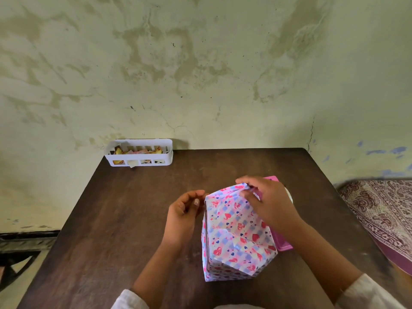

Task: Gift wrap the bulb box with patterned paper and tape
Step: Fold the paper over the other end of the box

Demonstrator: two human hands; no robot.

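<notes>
On the table (124, 219), right hand (265, 199) pinches the wrapped box's (236, 237) top paper fold; left hand (186, 208) beside it, fingers loosely curled, empty.

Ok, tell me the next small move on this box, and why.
Probably press the far flap flat and tape it. The right hand pinches the bunched paper at the far end of the box, where it stands up unfolded. The left hand, fingers curled, sits beside the box's left edge; whether it holds tape is unclear. The near end already looks folded.
</notes>
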